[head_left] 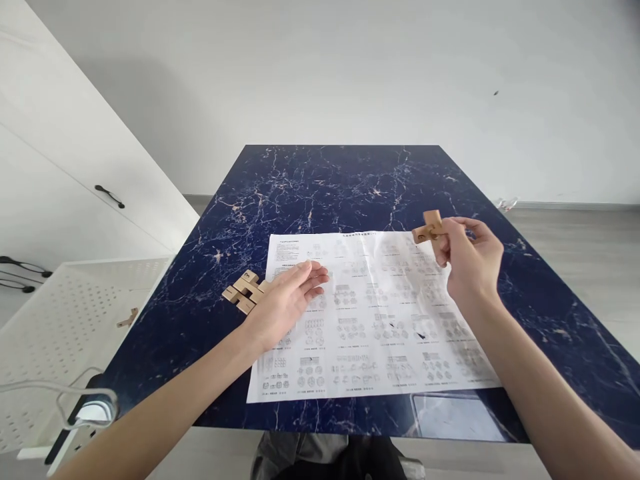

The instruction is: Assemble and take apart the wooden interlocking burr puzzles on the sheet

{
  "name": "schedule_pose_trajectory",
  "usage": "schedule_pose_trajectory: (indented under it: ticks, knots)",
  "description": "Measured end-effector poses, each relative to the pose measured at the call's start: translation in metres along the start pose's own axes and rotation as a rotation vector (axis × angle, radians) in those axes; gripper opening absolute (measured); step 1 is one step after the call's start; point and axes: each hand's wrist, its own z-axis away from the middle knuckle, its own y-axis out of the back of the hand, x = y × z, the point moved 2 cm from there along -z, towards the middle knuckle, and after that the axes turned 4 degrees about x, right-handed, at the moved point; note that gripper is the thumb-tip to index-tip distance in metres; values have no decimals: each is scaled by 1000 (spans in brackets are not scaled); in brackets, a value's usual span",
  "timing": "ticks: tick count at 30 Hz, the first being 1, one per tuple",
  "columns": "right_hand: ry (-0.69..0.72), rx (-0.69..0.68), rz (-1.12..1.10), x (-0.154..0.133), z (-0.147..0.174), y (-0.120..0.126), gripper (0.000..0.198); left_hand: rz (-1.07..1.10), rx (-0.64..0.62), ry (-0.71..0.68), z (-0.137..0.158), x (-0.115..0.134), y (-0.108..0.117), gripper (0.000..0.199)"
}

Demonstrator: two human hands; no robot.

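Right hand: While its thumb and index finger pinch a notched wooden piece (430,228), the right hand (473,259) is at two o'clock from the middle of the printed sheet (373,317).
Notched wooden piece: pale, blocky, with a dark mark; at one o'clock, by the sheet's far edge.
Left hand (290,297): relaxed and unclosed, fingers loosely curved, at nine o'clock over the sheet, well apart from the right hand.
Wooden blocks (245,291): a cluster with dark markings at nine o'clock, just beside the sheet, partly hidden by the left hand; cannot tell whether they touch it.
Printed sheet: white, creased, with rows of small diagrams.
Tabletop (320,183): glossy dark blue with pale veins, under the sheet.
Perforated white surface (60,313): at nine o'clock, bearing a loose wooden piece (128,318).
White cabinet (95,147): at ten o'clock, with a dark handle (109,196).
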Motion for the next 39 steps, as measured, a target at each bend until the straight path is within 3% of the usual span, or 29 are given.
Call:
schedule_pose_trajectory:
  ticks: [4, 8, 13, 16, 20, 24, 27, 31, 35, 39]
  knots:
    - [-42, 109, -11, 11, -9, 6, 26, 11, 0, 15, 0, 1, -1, 30]
    - [-19, 67, 15, 14, 4, 1, 32, -32, -32, 6, 1, 3, 0, 27]
    - [253, -231, 119, 3, 40, -14, 20, -131, -115, -13, 3, 2, 0, 25]
    - [307, -506, 281, 4, 61, -23, 22, -168, -158, 0, 4, 0, 1, 22]
    - [334, -743, 462, 13, 75, -30, 21, -289, -248, -7, 6, 0, 2, 19]
    - [379, -833, 541, 19, 77, -31, 21, -548, -325, -107, 14, 7, -4, 17]
    - [379, -834, 530, 19, 76, -31, 21, -805, -328, -259, 27, 11, -9, 13]
    - [339, -783, 499, 19, 73, -31, 23, -1174, -184, -552, 47, 14, -3, 8]
    - [219, -663, 415, 24, 62, -29, 32, -1486, 182, -892, 63, 19, 27, 12]
    - [102, -527, 313, 34, 48, -26, 41, -1655, 465, -886, 69, 22, 64, 48]
